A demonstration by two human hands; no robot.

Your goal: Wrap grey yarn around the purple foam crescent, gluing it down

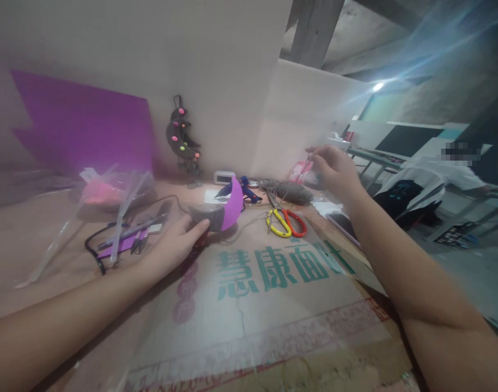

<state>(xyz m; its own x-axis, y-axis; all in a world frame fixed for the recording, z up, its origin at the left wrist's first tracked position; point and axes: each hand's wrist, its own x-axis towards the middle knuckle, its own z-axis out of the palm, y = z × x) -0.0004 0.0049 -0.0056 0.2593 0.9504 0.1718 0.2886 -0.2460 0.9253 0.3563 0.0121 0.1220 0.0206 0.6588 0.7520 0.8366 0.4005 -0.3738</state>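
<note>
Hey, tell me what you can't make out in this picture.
In the head view:
Some fingers of the left hand: hidden behind the purple crescent.
Full path of the strand at the right hand: too thin, blurred.
White device: display too small to read.
Left arm: cut off by the edge.

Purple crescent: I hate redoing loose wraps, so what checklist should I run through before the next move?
1. Crescent in the left hand: ok, held at its grey-wrapped end.
2. Thin strand in the right hand: ok, pinched at the fingertips.
3. Grey wrap covering everything: not ok, the upper end is bare purple.
4. Wrap tightness: cannot tell, too blurred.
5. Scissors clear of both hands: ok.
</note>
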